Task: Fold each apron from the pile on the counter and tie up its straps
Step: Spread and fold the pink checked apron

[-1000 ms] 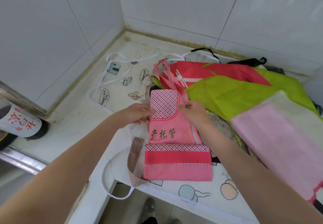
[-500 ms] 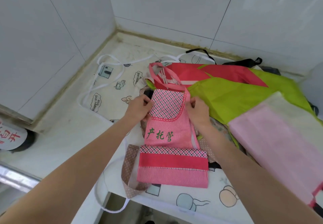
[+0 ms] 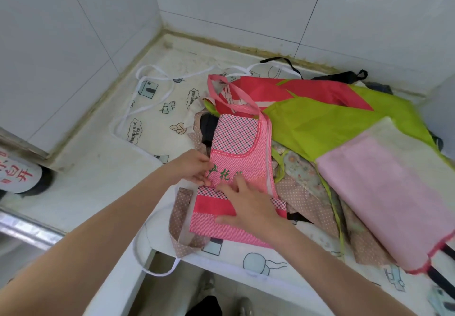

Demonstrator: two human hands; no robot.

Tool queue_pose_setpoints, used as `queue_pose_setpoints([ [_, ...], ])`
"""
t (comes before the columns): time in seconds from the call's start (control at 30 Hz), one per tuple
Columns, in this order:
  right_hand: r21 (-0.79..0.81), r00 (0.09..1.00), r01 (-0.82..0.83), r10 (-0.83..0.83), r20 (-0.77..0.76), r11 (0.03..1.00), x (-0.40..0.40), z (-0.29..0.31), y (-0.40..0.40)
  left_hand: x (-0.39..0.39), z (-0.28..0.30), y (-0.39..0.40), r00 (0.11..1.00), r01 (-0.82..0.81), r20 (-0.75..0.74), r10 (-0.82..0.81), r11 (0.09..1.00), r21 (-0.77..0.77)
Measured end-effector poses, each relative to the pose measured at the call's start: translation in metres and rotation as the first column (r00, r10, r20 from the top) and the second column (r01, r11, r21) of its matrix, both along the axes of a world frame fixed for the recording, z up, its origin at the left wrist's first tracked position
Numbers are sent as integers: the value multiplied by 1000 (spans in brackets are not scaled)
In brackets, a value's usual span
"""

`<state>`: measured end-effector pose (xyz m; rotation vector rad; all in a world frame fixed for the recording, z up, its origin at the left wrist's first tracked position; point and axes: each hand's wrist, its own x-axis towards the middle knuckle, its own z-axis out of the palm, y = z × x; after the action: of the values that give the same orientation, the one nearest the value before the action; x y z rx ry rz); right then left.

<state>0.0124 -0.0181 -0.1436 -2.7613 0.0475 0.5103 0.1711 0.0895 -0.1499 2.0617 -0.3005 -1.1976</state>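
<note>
Both hands have dropped from the pink apron (image 3: 240, 167)'s checked bib to its middle atop the pile, left hand (image 3: 194, 167) pinching its edge, right hand (image 3: 248, 202) spread flat pressing, likely setting the next fold.

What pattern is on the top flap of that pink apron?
A small pink, white and dark check on the flap, seen in the head view.

Green embroidered chars "产托" (3rd char hidden by the right hand (image 3: 248, 204)) on the pink apron (image 3: 240, 165), "Happy and free" in cloud doodles on the cream cartoon-print apron (image 3: 157, 108), red Chinese chars, cut off at frame edge, on a bottle label (image 3: 17, 172) at left.
</note>
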Motion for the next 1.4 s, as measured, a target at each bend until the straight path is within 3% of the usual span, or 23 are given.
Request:
queue_pose_setpoints([
  [0.1,-50,996,-13,8,-89,999,2,-18,3,4,-4,-6,971,-125,200,128,992,-30],
  [0.2,-23,995,-7,5,-96,1000,1,-23,5,10,2,-13,891,-402,160,425,902,-155],
  [0.23,0,996,3,-3,-90,1000,1,-21,4,11,5,-16,886,-367,238,397,916,-161],
  [0.27,37,996,25,-22,-85,999,0,-19,2,10,9,-17,863,-264,409,297,955,-135],
  [0.33,90,996,85,-80,-48,992,-1,-14,-7,0,17,-14,668,-25,742,60,998,-58],
  [0.4,58,992,115,-117,34,992,-4,-12,-19,-20,13,-8,506,259,849,-154,966,21],
  [0.47,68,973,208,-213,85,976,-8,-11,-30,-41,0,0,355,482,847,-397,854,198],
  [0.53,47,935,321,-324,143,946,-10,-13,-40,-45,-21,7,224,492,822,-523,789,368],
  [0.6,51,885,434,-436,164,899,-9,-15,-49,-44,-30,7,216,393,806,-551,805,445],
  [0.7,154,812,559,-575,98,815,-5,-24,-55,-61,-37,3,271,390,747,-607,779,491],
  [0.83,269,737,617,-663,131,739,-4,-32,-55,-73,-48,1,235,409,704,-670,725,554],
  [0.93,254,708,658,-697,114,709,-11,-31,-57,-77,-50,1,181,455,708,-682,697,555],
  [1.0,136,758,601,-616,217,788,-16,-27,-56,-74,-45,3,251,522,676,-693,685,508],
  [1.07,-1,857,377,-348,380,926,-19,-17,-51,-71,-33,5,202,522,793,-575,748,410],
  [1.1,-14,907,229,-208,367,973,-22,-9,-46,-71,-33,9,186,553,825,-534,751,361],
  [1.17,-11,989,-31,33,146,999,-29,-5,-34,-71,-37,21,132,651,875,-466,706,279],
  [1.23,-113,981,-189,183,-57,976,-40,-12,-25,-77,-42,37,65,695,851,-521,635,336],
  [1.33,-192,970,-224,199,-142,955,-51,-25,-20,-79,-53,57,-30,630,770,-637,586,509],
  [1.4,-209,965,-227,192,-176,951,-55,-24,-17,-77,-52,62,-41,580,756,-653,601,550],
])
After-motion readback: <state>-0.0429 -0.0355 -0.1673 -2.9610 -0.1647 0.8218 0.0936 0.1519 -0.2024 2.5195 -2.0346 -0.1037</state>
